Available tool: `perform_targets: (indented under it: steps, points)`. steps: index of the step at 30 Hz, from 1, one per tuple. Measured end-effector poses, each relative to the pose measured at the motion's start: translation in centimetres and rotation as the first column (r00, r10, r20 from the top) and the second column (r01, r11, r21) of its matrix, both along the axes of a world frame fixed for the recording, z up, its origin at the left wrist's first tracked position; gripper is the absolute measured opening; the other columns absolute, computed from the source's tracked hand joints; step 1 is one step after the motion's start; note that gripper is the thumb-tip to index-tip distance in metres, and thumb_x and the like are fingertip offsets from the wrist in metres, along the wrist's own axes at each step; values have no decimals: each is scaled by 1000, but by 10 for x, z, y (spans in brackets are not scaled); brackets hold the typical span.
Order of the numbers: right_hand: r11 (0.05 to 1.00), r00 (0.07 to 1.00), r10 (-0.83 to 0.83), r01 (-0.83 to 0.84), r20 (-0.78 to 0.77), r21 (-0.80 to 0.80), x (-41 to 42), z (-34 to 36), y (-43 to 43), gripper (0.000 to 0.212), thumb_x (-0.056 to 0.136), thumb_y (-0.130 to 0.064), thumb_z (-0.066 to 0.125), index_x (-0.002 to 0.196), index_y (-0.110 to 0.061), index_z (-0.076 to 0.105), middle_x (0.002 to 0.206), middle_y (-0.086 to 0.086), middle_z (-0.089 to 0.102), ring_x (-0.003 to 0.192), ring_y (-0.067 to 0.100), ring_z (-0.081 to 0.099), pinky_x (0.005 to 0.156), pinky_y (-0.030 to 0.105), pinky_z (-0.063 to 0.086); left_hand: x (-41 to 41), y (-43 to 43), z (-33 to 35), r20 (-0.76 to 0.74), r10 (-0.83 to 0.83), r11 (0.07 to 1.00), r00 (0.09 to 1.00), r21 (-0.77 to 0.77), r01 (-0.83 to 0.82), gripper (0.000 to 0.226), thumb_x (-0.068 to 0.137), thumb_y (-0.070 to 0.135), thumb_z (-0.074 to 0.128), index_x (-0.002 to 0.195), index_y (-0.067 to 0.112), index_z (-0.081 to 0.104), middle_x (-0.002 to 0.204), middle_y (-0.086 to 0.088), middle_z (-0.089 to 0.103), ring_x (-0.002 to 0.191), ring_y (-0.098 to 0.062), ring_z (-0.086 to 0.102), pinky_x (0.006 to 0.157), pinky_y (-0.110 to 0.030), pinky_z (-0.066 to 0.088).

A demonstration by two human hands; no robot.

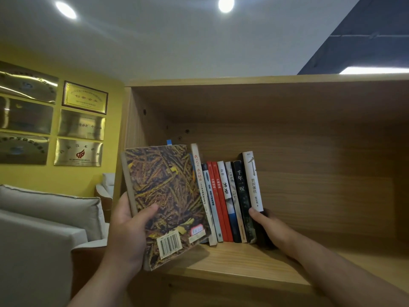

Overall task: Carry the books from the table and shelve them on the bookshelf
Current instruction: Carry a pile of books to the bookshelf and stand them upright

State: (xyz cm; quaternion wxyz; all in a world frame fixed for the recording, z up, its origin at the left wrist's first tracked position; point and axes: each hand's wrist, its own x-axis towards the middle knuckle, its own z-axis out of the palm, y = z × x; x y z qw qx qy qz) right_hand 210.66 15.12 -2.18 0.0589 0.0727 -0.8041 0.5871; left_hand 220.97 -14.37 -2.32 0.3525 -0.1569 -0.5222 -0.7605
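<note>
A thick book with a yellow-brown straw-pattern cover [168,196] is held upright in my left hand [128,231], thumb across the cover, in front of the left end of the wooden bookshelf [232,260]. A row of several upright books [225,200] stands on the shelf board just right of it, leaning slightly. My right hand [270,227] presses against the rightmost book of the row, a white-spined one [253,182], thumb on the spines and fingers behind it. The held book hides the left end of the row.
The shelf compartment to the right of the row is bare wood [332,196]. Left of the bookshelf stand a grey sofa [44,218] and a yellow wall with gold plaques [84,98]. No table is in view.
</note>
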Motion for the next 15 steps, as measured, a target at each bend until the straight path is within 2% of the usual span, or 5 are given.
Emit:
perform_targets:
  steps: [3, 5, 7, 11, 15]
  points:
    - [998, 996, 50, -47, 73, -39, 4, 3, -2, 56, 101, -47, 52, 149, -19, 41, 121, 5, 66, 107, 20, 65, 80, 32, 53, -5, 11, 3, 26, -36, 999, 999, -1, 36, 32, 97, 1, 52, 104, 30, 64, 95, -5, 77, 86, -28, 75, 68, -44, 58]
    - [998, 995, 48, -44, 92, -50, 4, 5, -3, 56, 101, -47, 53, 148, -18, 42, 121, 6, 66, 105, 21, 65, 73, 30, 51, -7, 15, 2, 30, -46, 999, 998, 4, 46, 30, 97, 2, 52, 105, 29, 63, 97, -7, 77, 86, -29, 75, 66, -42, 57]
    - [998, 994, 37, -32, 107, -55, 1, 7, -6, 53, 100, -48, 53, 145, -21, 45, 119, 6, 67, 105, 23, 65, 77, 34, 53, -8, 14, 3, 38, -49, 999, 998, 14, 49, 30, 97, 2, 52, 105, 28, 64, 99, -9, 77, 88, -31, 74, 68, -44, 58]
    - [985, 984, 75, -48, 164, -165, 0, 8, -25, 38, 98, -53, 55, 124, -26, 61, 117, 11, 73, 109, 31, 69, 102, 49, 53, -11, 8, 10, 42, -40, 998, 998, 41, 38, 30, 97, 1, 52, 107, 27, 64, 104, -10, 75, 95, -36, 72, 75, -50, 57]
    - [992, 974, 71, -47, 217, -115, -5, 7, -42, 56, 88, -74, 53, 113, -26, 68, 114, 13, 74, 110, 33, 68, 106, 48, 51, -12, 12, 14, 28, -71, 996, 997, 63, 69, 31, 97, 2, 52, 109, 27, 65, 104, -10, 75, 93, -35, 73, 78, -53, 57]
